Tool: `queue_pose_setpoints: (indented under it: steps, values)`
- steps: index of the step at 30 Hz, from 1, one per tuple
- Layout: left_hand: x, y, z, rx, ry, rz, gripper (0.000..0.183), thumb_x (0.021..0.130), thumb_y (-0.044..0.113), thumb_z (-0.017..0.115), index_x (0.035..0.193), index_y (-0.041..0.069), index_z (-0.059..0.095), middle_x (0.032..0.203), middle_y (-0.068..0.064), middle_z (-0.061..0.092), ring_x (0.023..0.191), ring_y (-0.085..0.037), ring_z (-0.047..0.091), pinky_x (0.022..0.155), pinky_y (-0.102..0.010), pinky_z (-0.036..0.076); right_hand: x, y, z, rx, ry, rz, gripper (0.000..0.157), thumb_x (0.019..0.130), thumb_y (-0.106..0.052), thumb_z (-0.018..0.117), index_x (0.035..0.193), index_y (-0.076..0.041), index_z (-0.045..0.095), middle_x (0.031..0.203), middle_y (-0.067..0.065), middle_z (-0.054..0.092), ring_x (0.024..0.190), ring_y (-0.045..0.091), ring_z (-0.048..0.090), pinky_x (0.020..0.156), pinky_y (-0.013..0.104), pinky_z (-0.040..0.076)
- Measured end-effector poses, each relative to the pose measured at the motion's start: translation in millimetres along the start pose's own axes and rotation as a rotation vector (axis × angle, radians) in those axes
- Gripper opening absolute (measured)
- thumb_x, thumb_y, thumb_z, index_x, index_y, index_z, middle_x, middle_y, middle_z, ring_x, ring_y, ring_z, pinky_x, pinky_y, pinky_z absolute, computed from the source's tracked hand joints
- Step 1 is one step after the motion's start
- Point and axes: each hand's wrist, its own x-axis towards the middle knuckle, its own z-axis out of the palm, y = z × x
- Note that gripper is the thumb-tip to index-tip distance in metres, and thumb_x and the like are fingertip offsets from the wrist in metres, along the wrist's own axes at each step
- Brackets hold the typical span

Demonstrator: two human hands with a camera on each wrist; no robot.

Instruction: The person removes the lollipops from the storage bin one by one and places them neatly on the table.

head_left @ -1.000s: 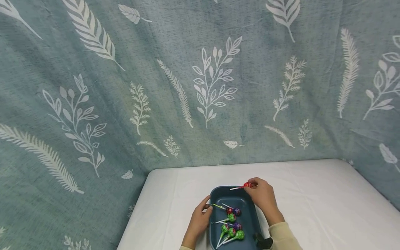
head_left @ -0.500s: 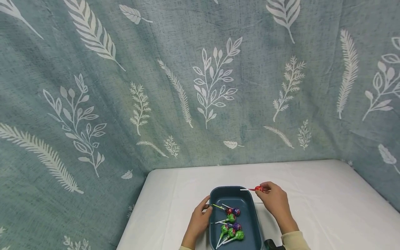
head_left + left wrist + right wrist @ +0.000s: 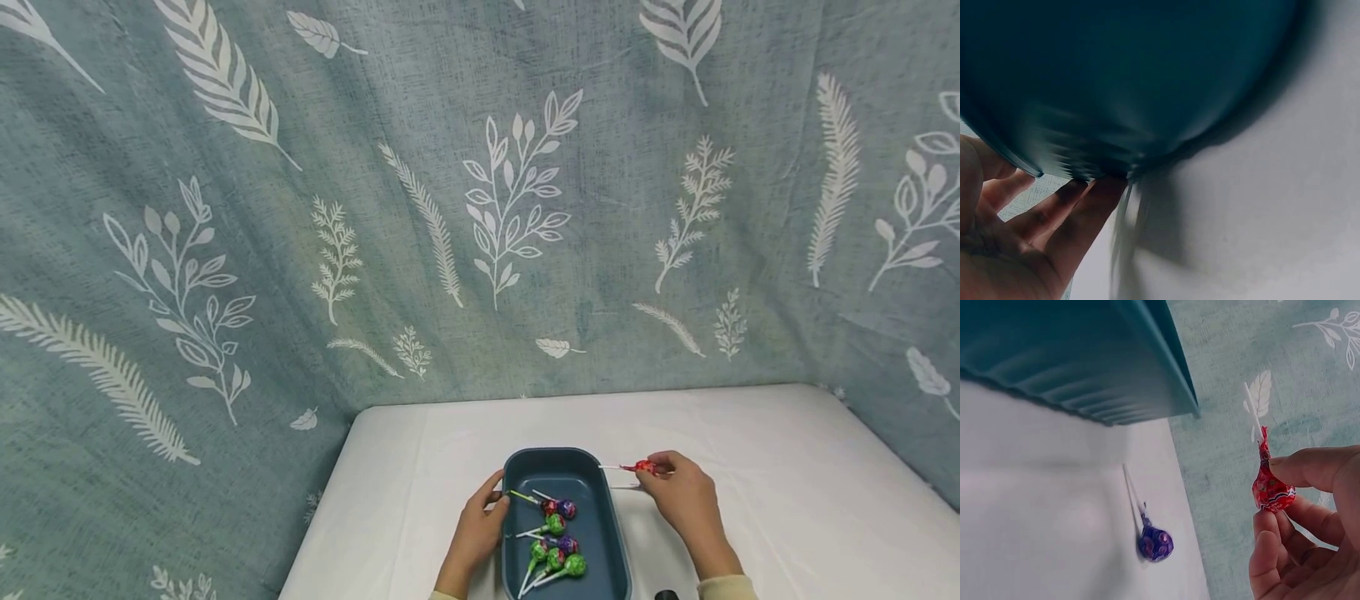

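A red lollipop [image 3: 1269, 489] is clamped between the thumb and fingers of the right hand [image 3: 686, 493], its white stick directed toward the far right corner of the blue tray [image 3: 598, 533]. The tray is set on the table [image 3: 787, 483], short of the far edge; its left wall is touched by the left hand [image 3: 480, 523], with the fingers laid nearly straight and apart. Wrapped lollipops [image 3: 575, 566] are contained in the tray. Wrapper print is too small to be read. In the right wrist view, a purple lollipop [image 3: 1156, 544] is shown lying on the table beside the tray; its round end is visible in that view only. The tray's ribbed outer wall is shown by the wrist views alone.
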Motion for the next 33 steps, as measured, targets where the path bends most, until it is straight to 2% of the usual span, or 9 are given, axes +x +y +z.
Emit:
queue_pose_setpoints:
  steps: [8,15,21,33]
  values:
    - [-0.9,-0.5,1.8,-0.010,0.003,-0.026,0.047,0.101,0.013,0.059,0.146,0.007,0.053,0.120,-0.019,0.066,0.097,-0.031,0.071,0.078,-0.043,0.055,-2.6,15.0,0.1,-0.027,-0.009,0.032,0.037,0.085,-0.019,0.074,0.106,0.010,0.067,0.094,0.021,0.070,0.088,0.035,0.065,0.080,0.053,0.048]
    - [-1.9,0.4,1.5,-0.015,-0.001,-0.011,0.046,0.101,0.014,0.059,0.147,0.007,0.053,0.121,-0.021,0.065,0.098,-0.033,0.071,0.077,-0.043,0.055,-1.3,30.7,3.3,-0.054,-0.020,0.041,0.038,0.084,-0.019,0.075,0.105,0.011,0.066,0.091,0.022,0.070,0.086,0.036,0.066,0.080,0.055,0.048]
    - [-1.9,0.1,1.1,-0.016,-0.002,-0.009,0.046,0.102,0.014,0.058,0.147,0.007,0.053,0.121,-0.022,0.065,0.099,-0.033,0.070,0.078,-0.043,0.055,0.1,43.3,9.8,-0.067,-0.019,0.032,0.036,0.083,-0.018,0.078,0.103,0.010,0.067,0.086,0.017,0.070,0.082,0.033,0.065,0.075,0.050,0.048]
    - [-0.8,-1.4,1.1,-0.031,-0.011,-0.018,0.047,0.102,0.014,0.059,0.148,0.007,0.052,0.121,-0.020,0.065,0.097,-0.032,0.071,0.075,-0.042,0.055,2.5,57.2,24.4,-0.061,-0.067,0.097,0.036,0.081,-0.011,0.077,0.105,0.013,0.065,0.084,0.016,0.068,0.079,0.030,0.063,0.076,0.051,0.047]
